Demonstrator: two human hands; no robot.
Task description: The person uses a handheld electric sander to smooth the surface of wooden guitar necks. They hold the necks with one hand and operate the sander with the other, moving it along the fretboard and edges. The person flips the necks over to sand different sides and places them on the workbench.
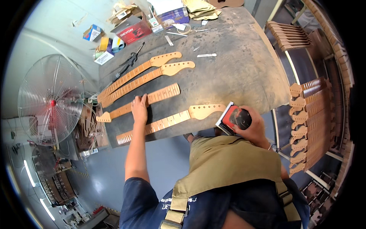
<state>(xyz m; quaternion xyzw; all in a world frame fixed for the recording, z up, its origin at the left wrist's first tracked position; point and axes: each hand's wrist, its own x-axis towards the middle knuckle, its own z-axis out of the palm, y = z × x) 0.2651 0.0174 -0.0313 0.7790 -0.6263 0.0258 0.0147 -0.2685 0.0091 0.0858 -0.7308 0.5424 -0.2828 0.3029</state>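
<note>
My left hand (pixel 140 110) is closed around the middle of a maple guitar neck (pixel 164 94), whose headstock points left. My left forearm crosses above a nearer guitar neck (pixel 167 121), hiding part of its fretboard; that neck's headstock points right. In my right hand (pixel 254 128) is a red and black power sander (pixel 235 117), gripped by its round top and tilted on its side, with its pale pad facing left. The sander sits at the end of the near neck's headstock; whether they touch I cannot tell. Two more guitar necks (pixel 150 78) lie side by side farther back.
A dark worn workbench (pixel 236 72) bears a black tool (pixel 131 61), a metal strip (pixel 206 55) and boxes, including a red one (pixel 134 32). A large caged fan (pixel 52 102) stands left. Racks of guitar necks (pixel 316 122) line the right side.
</note>
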